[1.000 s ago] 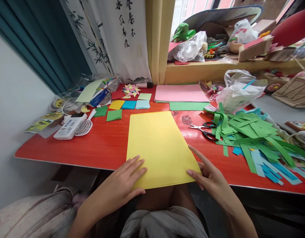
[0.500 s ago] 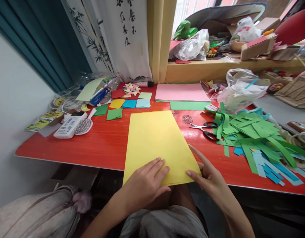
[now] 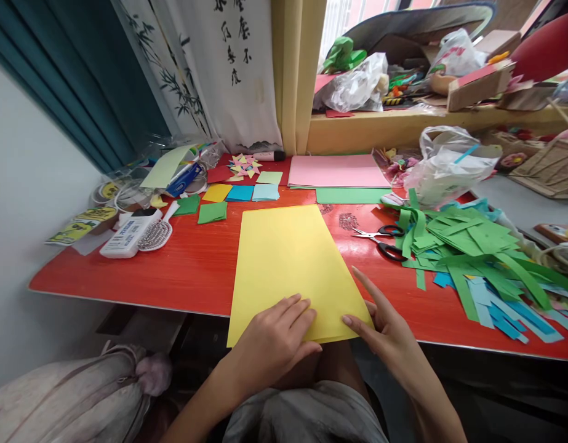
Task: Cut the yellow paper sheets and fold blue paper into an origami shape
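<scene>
A yellow sheet of paper [image 3: 288,264] lies lengthwise on the red table, its near end reaching past the table's front edge. At least one more yellow layer shows under that near edge. My left hand [image 3: 277,332] rests flat on top of the paper, fingers stretched out together. At the near right corner, my right hand [image 3: 385,326] has its thumb on top of the paper and curled fingers beneath the edge, while the index finger extends along the side. Black-handled scissors [image 3: 380,237] lie with blades slightly apart, beyond my right hand.
Cut green and blue paper strips [image 3: 477,246] are heaped at the right. Pink sheets [image 3: 339,171] lie over green ones at the back. Small coloured squares [image 3: 240,192] sit near a folded-paper star [image 3: 244,165]. A white hairbrush [image 3: 156,235] is at the left.
My right thumb has slid slightly left at the paper's corner. My left hand stays almost in place, and the paper has barely moved.
</scene>
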Available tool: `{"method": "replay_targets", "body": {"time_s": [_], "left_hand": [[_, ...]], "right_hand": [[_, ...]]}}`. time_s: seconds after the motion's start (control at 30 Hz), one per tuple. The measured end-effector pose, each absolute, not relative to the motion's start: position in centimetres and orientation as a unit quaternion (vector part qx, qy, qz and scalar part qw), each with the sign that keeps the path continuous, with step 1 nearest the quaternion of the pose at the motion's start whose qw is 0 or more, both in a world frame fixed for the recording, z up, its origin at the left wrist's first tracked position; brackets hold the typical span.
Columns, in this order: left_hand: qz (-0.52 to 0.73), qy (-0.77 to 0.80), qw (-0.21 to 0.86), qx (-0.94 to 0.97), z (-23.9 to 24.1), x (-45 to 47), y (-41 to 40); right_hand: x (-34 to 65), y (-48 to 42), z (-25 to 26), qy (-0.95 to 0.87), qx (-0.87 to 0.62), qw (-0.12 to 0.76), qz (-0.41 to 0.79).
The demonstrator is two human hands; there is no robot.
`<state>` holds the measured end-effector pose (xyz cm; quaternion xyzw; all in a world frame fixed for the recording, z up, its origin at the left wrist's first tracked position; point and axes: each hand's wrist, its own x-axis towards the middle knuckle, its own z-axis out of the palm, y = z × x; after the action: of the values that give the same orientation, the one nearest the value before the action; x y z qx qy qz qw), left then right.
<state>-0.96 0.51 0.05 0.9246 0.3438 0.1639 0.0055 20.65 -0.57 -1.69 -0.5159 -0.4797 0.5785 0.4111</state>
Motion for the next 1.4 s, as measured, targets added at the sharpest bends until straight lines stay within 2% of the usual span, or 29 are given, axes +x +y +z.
{"method": "replay_targets", "body": {"time_s": [0.9, 1.23, 1.4], "left_hand": [[0.240, 0.330, -0.058, 0.911, -1.4, 0.7, 1.0], [0.238, 0.338, -0.067, 0.908, -2.5, 1.3, 1.0], [0.258, 0.338, -0.056, 0.903, -3.0, 1.4, 1.1]], "right_hand": [[20.1, -0.7, -2.3, -0.533, -0.561, 0.391, 0.498], [20.1, -0.8, -2.5, -0.595, -0.587, 0.378, 0.398], [19.9, -0.8, -2.2, -0.620, -0.620, 0.329, 0.351]]}}
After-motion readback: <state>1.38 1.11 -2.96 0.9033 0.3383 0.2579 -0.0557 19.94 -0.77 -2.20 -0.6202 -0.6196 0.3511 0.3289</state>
